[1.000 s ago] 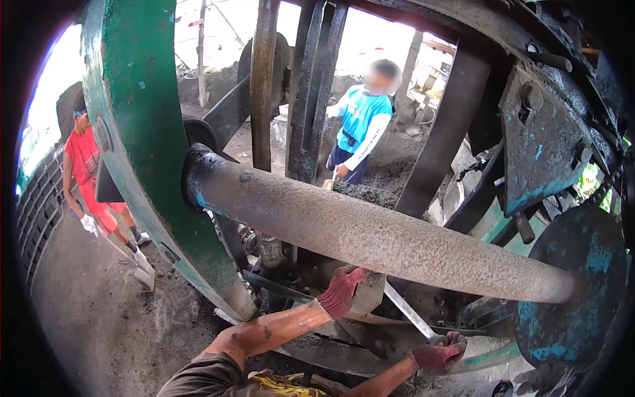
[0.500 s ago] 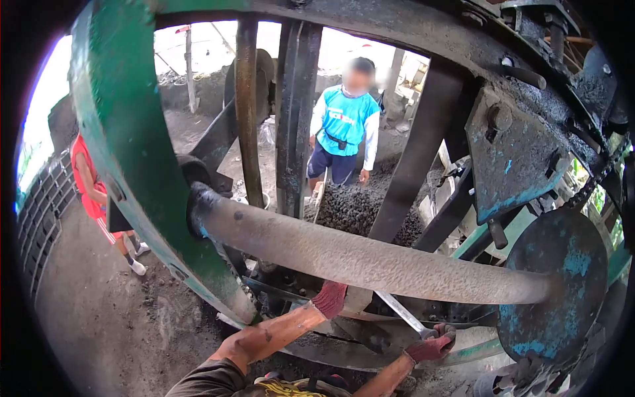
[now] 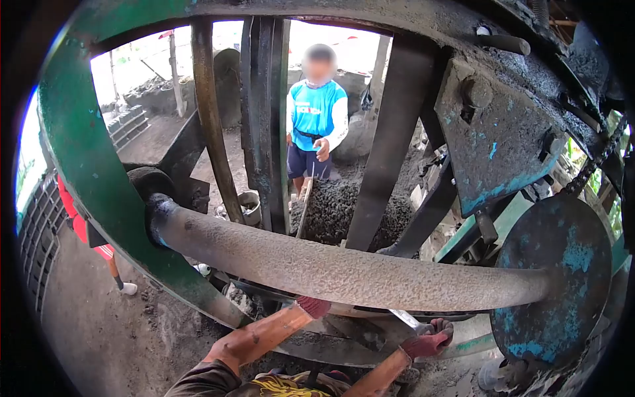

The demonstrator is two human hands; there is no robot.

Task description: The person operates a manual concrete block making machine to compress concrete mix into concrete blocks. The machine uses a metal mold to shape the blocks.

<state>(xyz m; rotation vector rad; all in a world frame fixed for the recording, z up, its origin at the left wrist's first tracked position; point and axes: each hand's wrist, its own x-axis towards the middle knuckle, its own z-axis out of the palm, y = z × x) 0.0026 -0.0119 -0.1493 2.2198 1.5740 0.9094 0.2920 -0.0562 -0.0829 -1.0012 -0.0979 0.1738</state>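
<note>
My left hand [image 3: 313, 306], in a dark red glove, reaches under the thick grey pipe [image 3: 344, 268]. Its fingers are hidden behind the pipe, so what it touches cannot be seen. Lower right, my right hand [image 3: 428, 340], in a matching glove, has its fingers curled around the near end of a silver wrench [image 3: 407, 320]. The wrench's far end disappears beneath the pipe. Both forearms pass over the curved lower rim [image 3: 331, 354] of the metal frame.
A large green frame [image 3: 92, 145] curves round on the left. At right are a blue-flecked round plate [image 3: 554, 284] and a chain [image 3: 598, 162]. Beyond upright bars, a person in blue [image 3: 317, 112] stands by dark gravelly material [image 3: 331, 208]. Another person in red [image 3: 78, 221] is at left.
My view has shifted, and the pipe now covers more of my left glove and the wrench. The person in blue has raised one hand to waist height. My right hand stays at the wrench's end.
</note>
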